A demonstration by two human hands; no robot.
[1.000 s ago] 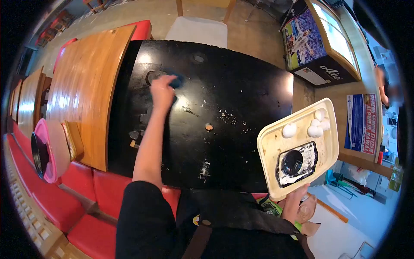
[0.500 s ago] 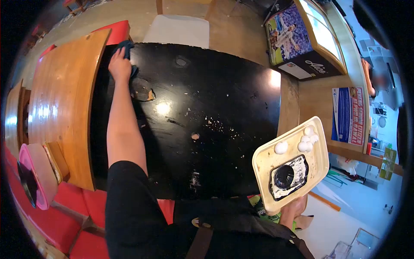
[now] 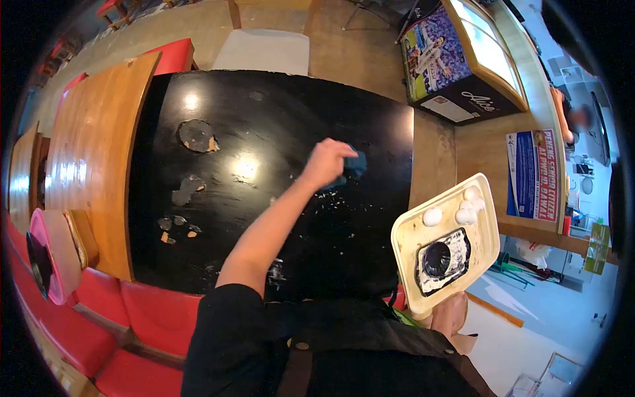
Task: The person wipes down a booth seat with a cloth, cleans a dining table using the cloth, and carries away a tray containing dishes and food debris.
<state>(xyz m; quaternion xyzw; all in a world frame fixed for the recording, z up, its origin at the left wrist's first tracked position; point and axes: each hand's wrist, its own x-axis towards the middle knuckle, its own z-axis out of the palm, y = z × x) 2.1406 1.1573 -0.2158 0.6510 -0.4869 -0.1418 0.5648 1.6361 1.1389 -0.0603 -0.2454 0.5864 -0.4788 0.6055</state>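
Observation:
My left hand (image 3: pixel 325 163) is closed on a dark blue-green cloth (image 3: pixel 354 167), pressed on the right part of the black table (image 3: pixel 264 126). White crumbs (image 3: pixel 331 204) lie just below the cloth. Worn patches (image 3: pixel 198 135) mark the table's left side. At the lower right, my right hand (image 3: pixel 450 313) grips the near edge of a cream tray (image 3: pixel 411 255), its fingers partly hidden beneath. The tray is tilted and carries several white egg-like pieces (image 3: pixel 432 216) and a black dish (image 3: pixel 437 259) smeared with white.
A wooden table (image 3: pixel 92 152) adjoins on the left, with a pink tub (image 3: pixel 58 255) at its near end. Red seats (image 3: pixel 159 314) run along the near left. A white chair (image 3: pixel 262 51) stands beyond. At right are a box-like cabinet (image 3: pixel 440 66) and a person's arm (image 3: pixel 561 118).
My left hand has swept the cloth from the table's far left corner across to the right, near the crumbs. The tray remains in my right hand.

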